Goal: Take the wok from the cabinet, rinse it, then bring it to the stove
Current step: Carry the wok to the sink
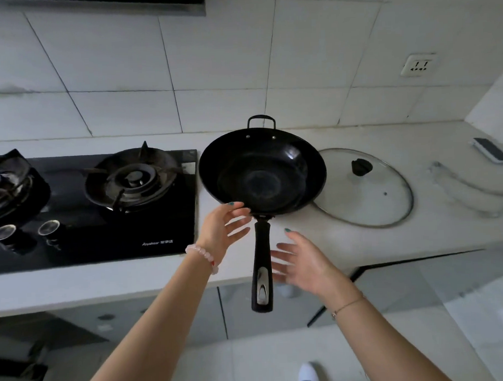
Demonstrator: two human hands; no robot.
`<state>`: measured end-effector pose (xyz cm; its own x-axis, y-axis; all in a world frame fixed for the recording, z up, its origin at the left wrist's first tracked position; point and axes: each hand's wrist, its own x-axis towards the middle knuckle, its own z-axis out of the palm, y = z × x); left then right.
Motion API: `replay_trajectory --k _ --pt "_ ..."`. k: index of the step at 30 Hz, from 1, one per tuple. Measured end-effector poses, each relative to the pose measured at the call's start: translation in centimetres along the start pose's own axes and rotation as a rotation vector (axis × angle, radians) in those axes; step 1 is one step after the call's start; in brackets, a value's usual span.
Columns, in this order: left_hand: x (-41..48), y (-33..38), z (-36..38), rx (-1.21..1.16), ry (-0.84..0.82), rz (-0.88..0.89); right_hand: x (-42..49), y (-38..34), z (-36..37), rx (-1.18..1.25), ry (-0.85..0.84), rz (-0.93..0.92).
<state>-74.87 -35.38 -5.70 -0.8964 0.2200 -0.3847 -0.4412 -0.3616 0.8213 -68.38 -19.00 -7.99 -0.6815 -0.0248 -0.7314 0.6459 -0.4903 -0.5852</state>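
The wok [262, 173] sits on the white countertop [346, 241], black and upright, just beside the right edge of the stove [148, 222], not on it. Its long handle [261, 264] points straight back at the person and hangs out past the counter's front edge; a small loop handle [261, 121] faces the tiled wall. Nobody is gripping it. The left hand [221, 231] is at the near rim where the handle joins, fingers spread and straight, holding nothing, and whether the tips touch the rim I cannot tell. The right hand [301, 262] hangs just right of the handle, palm toward it, fingers splayed and apart from it. There is a pink bead bracelet [202, 256] on the left wrist and a thin chain [348, 303] on the right. Moving outward, the wok's right rim overlaps the edge of a glass lid [367, 192] lying flat with its dark knob [361, 167] up. To the left, the nearest burner [133, 177] stands bare, with two control knobs [48, 227] toward the stove's front left. Toward the far right corner of the counter lies a phone [492, 150], with a wall socket [418, 64] on the tiles above.
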Motion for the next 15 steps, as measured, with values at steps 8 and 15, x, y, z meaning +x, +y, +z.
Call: replay_trajectory --k 8,15 --pt "0.5 -2.4 -3.0 0.007 -0.03 -0.212 -1.3 5.2 2.7 0.125 -0.178 0.07" --pt "2.0 -3.9 -2.3 -0.079 -0.124 -0.438 -2.1 6.1 3.2 0.1 -0.093 0.119"
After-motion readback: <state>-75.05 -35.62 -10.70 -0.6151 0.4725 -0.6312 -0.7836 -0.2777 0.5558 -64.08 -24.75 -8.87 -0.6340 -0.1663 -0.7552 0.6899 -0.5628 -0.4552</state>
